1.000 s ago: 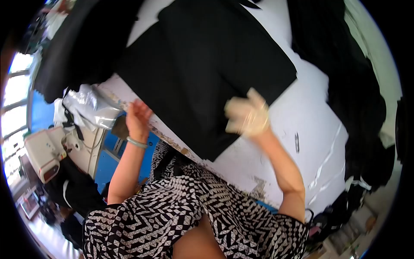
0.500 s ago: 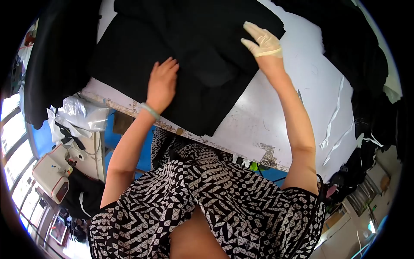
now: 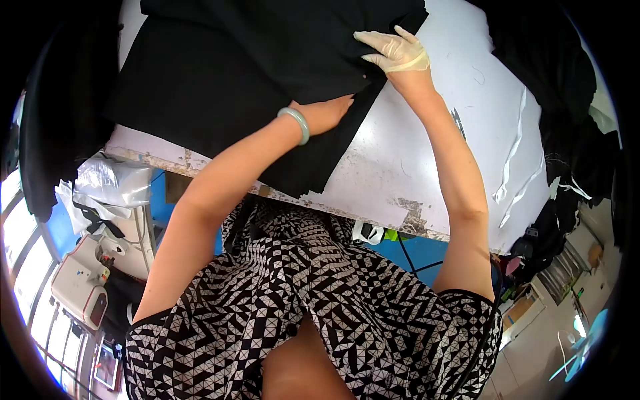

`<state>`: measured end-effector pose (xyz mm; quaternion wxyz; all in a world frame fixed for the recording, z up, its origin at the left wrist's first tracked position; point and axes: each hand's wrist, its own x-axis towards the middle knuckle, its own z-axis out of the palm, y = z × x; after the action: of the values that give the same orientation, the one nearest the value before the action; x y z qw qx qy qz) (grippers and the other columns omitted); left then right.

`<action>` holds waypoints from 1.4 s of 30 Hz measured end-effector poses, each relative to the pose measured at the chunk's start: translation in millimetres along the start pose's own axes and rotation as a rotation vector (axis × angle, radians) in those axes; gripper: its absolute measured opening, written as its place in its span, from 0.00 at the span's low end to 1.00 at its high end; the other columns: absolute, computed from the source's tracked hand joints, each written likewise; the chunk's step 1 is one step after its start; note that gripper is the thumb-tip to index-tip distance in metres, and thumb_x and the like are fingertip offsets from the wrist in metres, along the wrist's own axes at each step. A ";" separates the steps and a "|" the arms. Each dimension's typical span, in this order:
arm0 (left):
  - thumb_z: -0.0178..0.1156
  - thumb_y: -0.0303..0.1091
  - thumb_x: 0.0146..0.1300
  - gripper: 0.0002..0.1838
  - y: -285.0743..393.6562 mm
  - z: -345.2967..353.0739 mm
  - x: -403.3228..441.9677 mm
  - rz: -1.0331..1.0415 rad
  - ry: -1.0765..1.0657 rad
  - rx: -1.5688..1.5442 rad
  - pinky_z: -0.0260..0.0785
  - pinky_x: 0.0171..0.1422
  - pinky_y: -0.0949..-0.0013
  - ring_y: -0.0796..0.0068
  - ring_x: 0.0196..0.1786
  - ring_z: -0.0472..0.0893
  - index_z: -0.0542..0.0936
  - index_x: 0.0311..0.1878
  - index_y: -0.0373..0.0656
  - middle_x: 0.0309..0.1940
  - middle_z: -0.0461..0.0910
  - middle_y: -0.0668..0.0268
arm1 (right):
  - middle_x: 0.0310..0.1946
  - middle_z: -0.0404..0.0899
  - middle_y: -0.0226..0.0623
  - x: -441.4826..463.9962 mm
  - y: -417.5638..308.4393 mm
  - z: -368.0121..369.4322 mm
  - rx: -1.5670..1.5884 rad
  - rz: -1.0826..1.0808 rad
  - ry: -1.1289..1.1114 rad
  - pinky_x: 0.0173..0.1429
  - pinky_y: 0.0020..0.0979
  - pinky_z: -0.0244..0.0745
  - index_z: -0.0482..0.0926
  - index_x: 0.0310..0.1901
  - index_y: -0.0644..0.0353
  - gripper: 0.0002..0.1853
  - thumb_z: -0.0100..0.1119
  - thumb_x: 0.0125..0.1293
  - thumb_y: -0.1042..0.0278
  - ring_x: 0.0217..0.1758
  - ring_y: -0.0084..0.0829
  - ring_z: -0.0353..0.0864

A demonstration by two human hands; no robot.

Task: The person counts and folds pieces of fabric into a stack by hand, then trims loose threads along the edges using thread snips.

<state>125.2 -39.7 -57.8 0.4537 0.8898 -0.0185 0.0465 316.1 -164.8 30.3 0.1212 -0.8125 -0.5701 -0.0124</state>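
On the white counter [image 3: 413, 147], black cloth [image 3: 200, 73] lies toward 11 o'clock. The left hand [image 3: 323, 116] has slid toward 3 o'clock, nearer the gloved right hand [image 3: 398, 55], so both seem busy by one edge. Right fingers: spread. Left: partly hidden, can't tell.

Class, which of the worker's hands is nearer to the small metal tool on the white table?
Right. The right hand is above and left of the small metal tool in the picture; the left hand is farther left, at the black cloth.
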 end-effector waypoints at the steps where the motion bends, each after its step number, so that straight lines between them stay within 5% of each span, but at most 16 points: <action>1: 0.63 0.40 0.65 0.25 16.3 1.7 1.1 0.016 -0.024 -0.030 0.68 0.72 0.51 0.55 0.68 0.74 0.77 0.65 0.42 0.65 0.77 0.57 | 0.54 0.86 0.21 2.9 0.5 -4.3 0.048 -0.008 0.023 0.78 0.33 0.61 0.83 0.59 0.44 0.24 0.69 0.60 0.58 0.60 0.23 0.82; 5: 0.63 0.33 0.65 0.17 39.4 8.6 -40.4 0.369 -0.034 -0.117 0.74 0.68 0.54 0.55 0.60 0.81 0.82 0.56 0.40 0.57 0.82 0.57 | 0.63 0.81 0.25 0.7 4.1 -11.6 0.091 0.048 -0.164 0.81 0.35 0.56 0.81 0.62 0.44 0.25 0.65 0.63 0.52 0.66 0.25 0.77; 9: 0.62 0.30 0.69 0.07 56.5 -64.5 -81.2 0.160 0.106 -0.181 0.79 0.58 0.61 0.63 0.48 0.86 0.86 0.41 0.37 0.44 0.87 0.57 | 0.66 0.78 0.32 4.9 -13.3 -27.0 0.222 0.101 -0.016 0.78 0.41 0.59 0.81 0.62 0.46 0.26 0.55 0.69 0.43 0.69 0.30 0.74; 13: 0.50 0.31 0.78 0.14 37.8 -133.6 -54.7 -0.303 0.594 -0.165 0.75 0.61 0.68 0.71 0.49 0.84 0.84 0.46 0.33 0.44 0.86 0.61 | 0.66 0.73 0.50 -8.0 -92.5 3.6 -0.002 -0.042 -0.054 0.75 0.49 0.58 0.81 0.53 0.67 0.36 0.64 0.58 0.38 0.74 0.48 0.66; 14: 0.50 0.31 0.79 0.14 24.8 -143.4 -48.9 -0.238 0.669 -0.206 0.74 0.59 0.70 0.73 0.49 0.84 0.84 0.47 0.35 0.45 0.86 0.62 | 0.63 0.74 0.52 2.1 -131.3 -13.9 0.168 0.079 -0.559 0.75 0.51 0.59 0.78 0.53 0.70 0.39 0.67 0.54 0.38 0.71 0.50 0.68; 15: 0.50 0.31 0.79 0.13 13.4 -151.1 -41.4 -0.165 0.747 -0.251 0.74 0.58 0.72 0.75 0.49 0.84 0.84 0.49 0.36 0.46 0.86 0.63 | 0.64 0.73 0.53 -42.2 -153.0 20.4 0.224 -0.056 -0.178 0.75 0.53 0.60 0.75 0.58 0.70 0.44 0.68 0.52 0.37 0.72 0.51 0.67; 18: 0.48 0.35 0.80 0.17 12.0 -164.8 -27.8 -0.021 0.641 -0.380 0.68 0.69 0.69 0.70 0.62 0.80 0.77 0.62 0.36 0.57 0.82 0.60 | 0.72 0.67 0.51 -95.6 -199.3 24.9 0.370 -0.479 -0.597 0.78 0.43 0.61 0.71 0.67 0.68 0.43 0.60 0.62 0.36 0.79 0.44 0.60; 21: 0.49 0.36 0.79 0.19 10.8 -142.0 -12.3 -0.028 0.498 -0.433 0.67 0.71 0.65 0.64 0.64 0.79 0.74 0.66 0.36 0.58 0.81 0.56 | 0.45 0.84 0.33 -78.2 -171.7 -8.1 0.448 -0.585 -0.719 0.48 0.36 0.83 0.86 0.43 0.53 0.15 0.64 0.59 0.55 0.51 0.34 0.85; 23: 0.50 0.39 0.78 0.25 -6.1 -129.1 -3.5 -0.051 0.257 -0.206 0.56 0.79 0.61 0.61 0.77 0.65 0.67 0.73 0.36 0.72 0.68 0.54 | 0.31 0.80 0.27 -39.2 -123.4 -13.2 0.315 -0.485 -0.135 0.34 0.36 0.80 0.83 0.32 0.51 0.05 0.65 0.54 0.63 0.37 0.32 0.85; 25: 0.59 0.41 0.70 0.30 -28.9 -117.3 -2.4 -0.136 0.298 0.294 0.57 0.79 0.61 0.55 0.77 0.63 0.69 0.72 0.42 0.74 0.66 0.53 | 0.43 0.85 0.32 5.5 -55.6 -4.4 0.057 -0.438 0.396 0.42 0.38 0.81 0.83 0.34 0.52 0.05 0.65 0.55 0.68 0.40 0.37 0.84; 27: 0.72 0.43 0.58 0.40 -51.9 -125.9 -10.6 -0.220 0.361 0.736 0.57 0.79 0.58 0.50 0.77 0.62 0.70 0.74 0.50 0.77 0.63 0.55 | 0.59 0.82 0.38 34.4 -4.9 -11.5 0.020 0.136 0.120 0.63 0.43 0.76 0.85 0.52 0.55 0.19 0.69 0.60 0.60 0.59 0.41 0.81; 28: 0.55 0.42 0.75 0.27 -67.1 -134.4 -16.2 -0.193 0.473 0.517 0.57 0.79 0.63 0.53 0.76 0.66 0.69 0.72 0.40 0.72 0.69 0.49 | 0.66 0.74 0.45 41.7 23.0 1.6 -0.080 0.160 0.112 0.71 0.45 0.67 0.78 0.61 0.60 0.26 0.64 0.65 0.55 0.68 0.43 0.72; 31: 0.44 0.74 0.67 0.45 -89.6 -183.1 -68.5 -1.201 0.305 0.618 0.38 0.71 0.16 0.37 0.72 0.69 0.64 0.76 0.50 0.69 0.72 0.46 | 0.73 0.66 0.49 37.9 78.6 36.6 -0.256 0.168 0.048 0.78 0.48 0.57 0.70 0.69 0.65 0.32 0.57 0.71 0.52 0.77 0.45 0.64; 35: 0.55 0.67 0.66 0.43 -118.4 -196.6 -165.4 -1.189 0.432 1.021 0.45 0.70 0.17 0.46 0.80 0.54 0.67 0.74 0.43 0.77 0.58 0.47 | 0.73 0.67 0.47 31.8 77.5 45.6 -0.307 0.142 0.089 0.78 0.48 0.58 0.72 0.68 0.64 0.29 0.55 0.73 0.53 0.77 0.45 0.64; 37: 0.63 0.53 0.66 0.31 -87.5 -174.6 -161.6 -0.586 0.647 1.020 0.56 0.72 0.32 0.49 0.74 0.65 0.75 0.65 0.42 0.69 0.70 0.52 | 0.73 0.67 0.47 31.2 77.2 46.2 -0.305 0.149 0.071 0.77 0.48 0.58 0.72 0.68 0.63 0.29 0.56 0.72 0.53 0.77 0.45 0.64; 42: 0.68 0.28 0.54 0.19 41.5 -78.2 -60.2 -0.061 0.343 0.272 0.73 0.58 0.58 0.56 0.53 0.79 0.83 0.51 0.40 0.48 0.82 0.59 | 0.64 0.77 0.41 30.8 7.5 -14.6 -0.122 0.061 0.139 0.71 0.46 0.67 0.79 0.61 0.58 0.27 0.64 0.64 0.54 0.70 0.41 0.73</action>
<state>57.0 -1.3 15.3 0.3272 0.9220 0.0922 0.1853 335.5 -141.8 48.0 0.1111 -0.8324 -0.5336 -0.0999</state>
